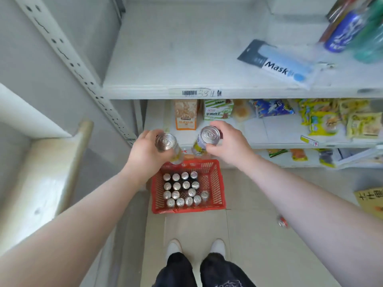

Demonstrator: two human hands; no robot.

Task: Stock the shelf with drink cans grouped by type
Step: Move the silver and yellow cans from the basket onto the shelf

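Observation:
My left hand grips a yellow-and-white drink can by its side, silver top up. My right hand grips a second can of the same yellow-and-white kind. Both cans are held side by side above the far end of a red plastic basket on the floor. Inside the basket stand several upright cans with silver tops and darker sides. The white shelf above my hands has a wide bare left part.
A blue mask packet lies on the shelf's right part, with blue and green cans lying at the far right. Lower shelves hold snack boxes and packets. A loose red can lies on the floor at right. My feet stand behind the basket.

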